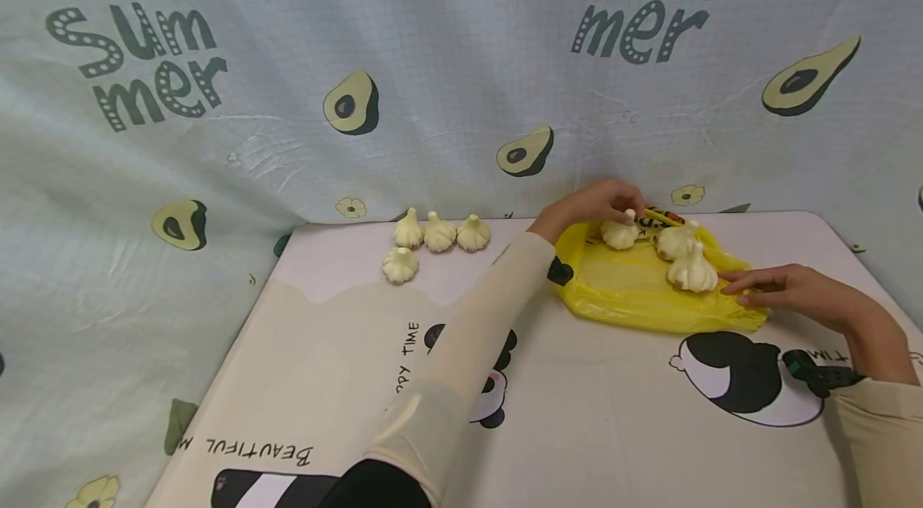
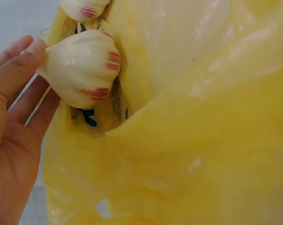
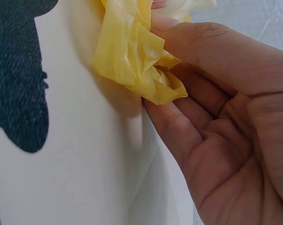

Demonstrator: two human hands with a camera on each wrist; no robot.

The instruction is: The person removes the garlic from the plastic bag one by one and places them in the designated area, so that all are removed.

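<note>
With thumb and fingertips, my left hand (image 1: 598, 202) pinches a garlic bulb (image 2: 82, 68) by its stem, just over the far left part of the yellow plastic bag (image 1: 613, 288). The bulb is pale with reddish streaks at its base. Two more garlic bulbs (image 1: 694, 268) sit together at the bag's right side. There my right hand (image 1: 808, 296) has its fingers around the bag's crumpled edge (image 3: 141, 61), and its fingertips reach close to the nearer bulb. The bag hides part of those fingertips.
Several garlic bulbs (image 1: 440, 232) stand in a group at the table's back left. Printed panda figures and lettering cover the pale tabletop (image 1: 598, 428). A hanging sheet (image 1: 433, 51) with avocado prints rises behind and along the left side.
</note>
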